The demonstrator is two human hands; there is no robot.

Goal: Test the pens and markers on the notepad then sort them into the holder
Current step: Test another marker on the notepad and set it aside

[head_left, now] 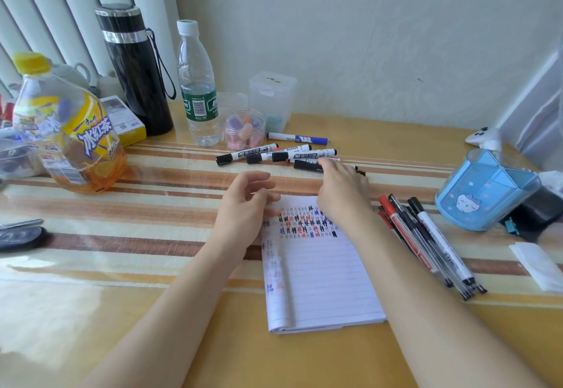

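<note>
A lined notepad (320, 275) lies open in front of me, its top rows filled with black, red and blue test marks. Beyond it lies a cluster of whiteboard markers (274, 153) with black caps, and a blue-capped marker (297, 138) farther back. My right hand (342, 189) reaches over the notepad's top edge with its fingertips on a dark marker (307, 165) at the front of the cluster; whether it grips the marker is unclear. My left hand (248, 201) hovers at the notepad's upper left corner, fingers curled and apart, holding nothing. A bundle of pens (426, 241) lies right of the notepad. The blue holder (484, 192) stands at the far right.
A large iced-tea bottle (70, 131), a black flask (137, 67) and a water bottle (198, 83) stand at the back left. A small jar of coloured pieces (243, 128) and a clear box (272, 95) sit behind the markers. White tissue (539, 265) lies at the right edge.
</note>
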